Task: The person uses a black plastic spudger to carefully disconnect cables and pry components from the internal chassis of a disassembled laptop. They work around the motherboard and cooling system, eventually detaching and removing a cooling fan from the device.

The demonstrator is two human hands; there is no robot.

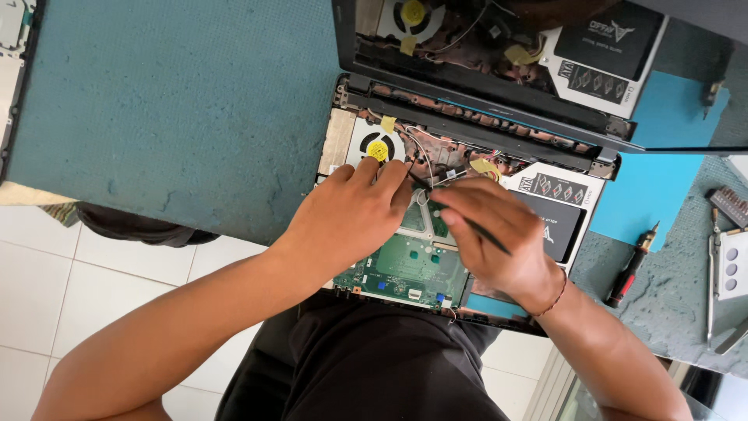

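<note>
Gripping thin black tool (475,228), right hand (499,234); left hand (347,214) pressing opened laptop (413,269).

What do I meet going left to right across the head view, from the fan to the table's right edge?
Cooling fan → left hand → right hand holding a thin black tool → black drive → blue mat → dark red screwdriver → white parts tray.

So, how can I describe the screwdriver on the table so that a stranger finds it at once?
Start from the opened laptop in the middle and go right, past the blue mat. The screwdriver lies there on the grey table, slanted, tip up. Its dark handle with a red band sets it apart from the metal tweezers further right.
</note>
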